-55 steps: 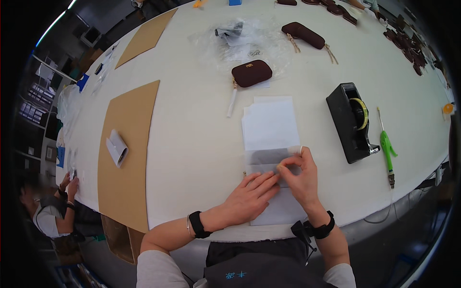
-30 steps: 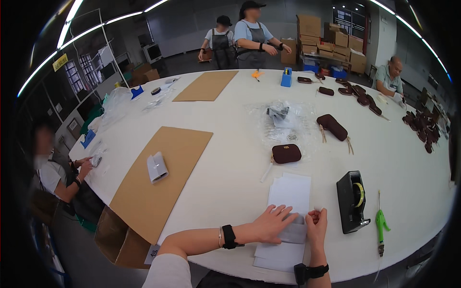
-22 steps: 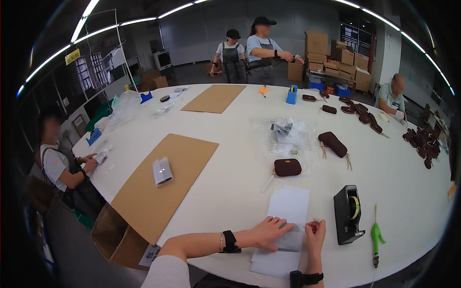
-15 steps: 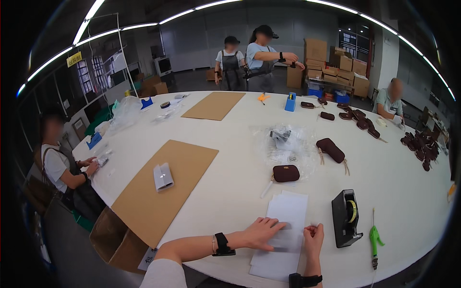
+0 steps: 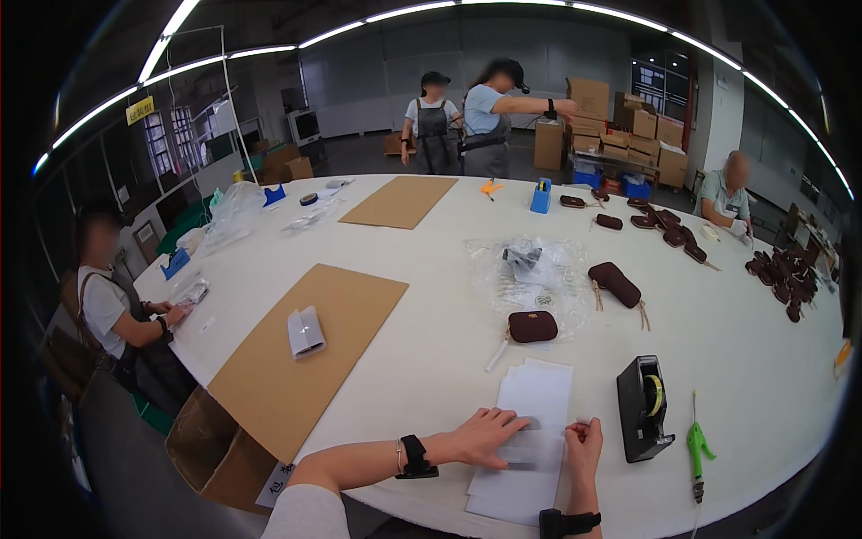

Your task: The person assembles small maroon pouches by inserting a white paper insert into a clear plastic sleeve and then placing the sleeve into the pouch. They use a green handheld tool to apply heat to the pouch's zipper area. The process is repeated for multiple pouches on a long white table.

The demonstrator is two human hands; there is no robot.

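Resting flat with fingers spread, the left hand point(image 5: 481, 437) lies on a grey translucent piece point(image 5: 532, 449) over white sheets point(image 5: 539, 391), at the tabletop's point(image 5: 431, 359) near edge. Apart from it, beside the sheets' right edge, the right hand point(image 5: 584, 444) has thumb and fingertips drawn together, on what I cannot tell. Toward the tabletop's right edge are a black tape dispenser point(image 5: 634, 413) and green-handled tool point(image 5: 698, 442)

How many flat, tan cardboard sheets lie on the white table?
2: the nearer sheet lies left of the wearer's left hand, beneath a folded whitish packet; the farther sheet lies beyond it, slightly rightward. Any stacked underneath would be hidden.
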